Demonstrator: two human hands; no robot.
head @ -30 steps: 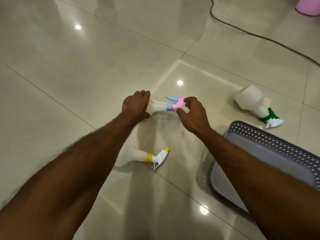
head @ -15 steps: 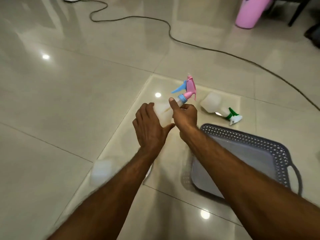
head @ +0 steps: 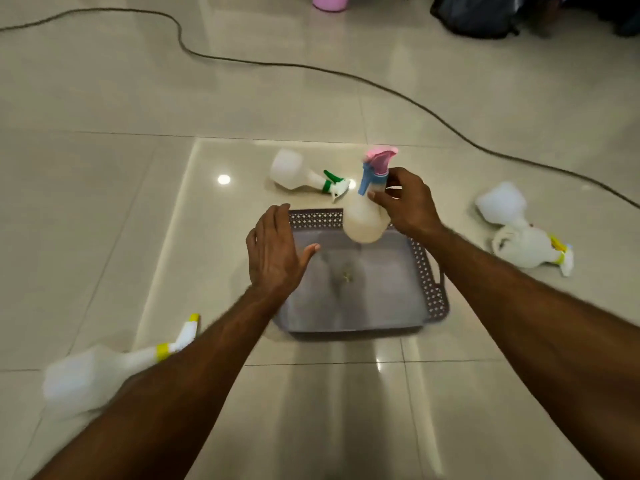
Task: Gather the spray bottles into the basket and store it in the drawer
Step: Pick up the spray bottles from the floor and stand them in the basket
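Note:
My right hand (head: 408, 202) grips the neck of a white spray bottle with a pink and blue head (head: 365, 216), holding it upright above the far edge of the grey perforated basket (head: 431, 289). The basket sits on the floor with nothing in it. My left hand (head: 273, 251) hovers open over the basket's left rim. A green-headed bottle (head: 298, 173) lies just beyond the basket. A yellow-headed bottle (head: 104, 368) lies at lower left, partly under my left forearm. Two more white bottles (head: 519, 237) lie to the right.
A dark cable (head: 311, 67) snakes across the tiled floor behind the bottles. A pink container (head: 329, 1) stands at the top edge, and a dark bag (head: 478, 15) lies at the top right.
The pink-headed bottle was lifted off the floor and carried right, over the basket. My left hand let go of it and opened. The view swung right, bringing two more bottles into sight.

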